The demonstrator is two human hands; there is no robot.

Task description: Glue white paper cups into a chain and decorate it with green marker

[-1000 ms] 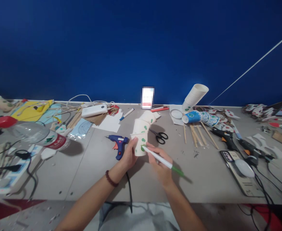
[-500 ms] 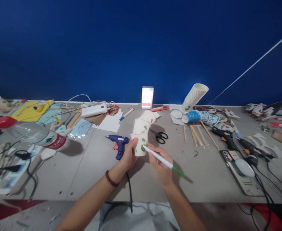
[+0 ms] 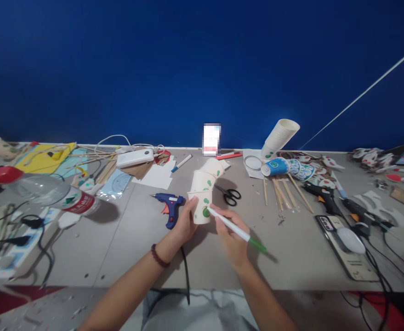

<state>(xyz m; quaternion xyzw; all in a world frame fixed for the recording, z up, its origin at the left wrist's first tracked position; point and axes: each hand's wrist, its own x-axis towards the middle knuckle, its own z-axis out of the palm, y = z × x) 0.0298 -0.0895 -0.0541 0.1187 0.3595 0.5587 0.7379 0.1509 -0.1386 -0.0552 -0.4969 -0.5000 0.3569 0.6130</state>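
Left grip [image 3: 187, 221] is snug around the near end of a bent paper-cup stack [image 3: 202, 180] over the bench [image 3: 129, 250], right grip [image 3: 234, 236] pinching a white marker [image 3: 232, 226], tip right by a green spot [image 3: 206, 212], can't tell if touching. Blue glue gun [image 3: 170, 202] lies just left, black scissors [image 3: 227, 196] right.

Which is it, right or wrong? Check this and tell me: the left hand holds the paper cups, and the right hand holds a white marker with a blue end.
Wrong on the colour: the head view shows that the marker has a green end. The left hand does hold the paper cups, and the right hand holds the marker.
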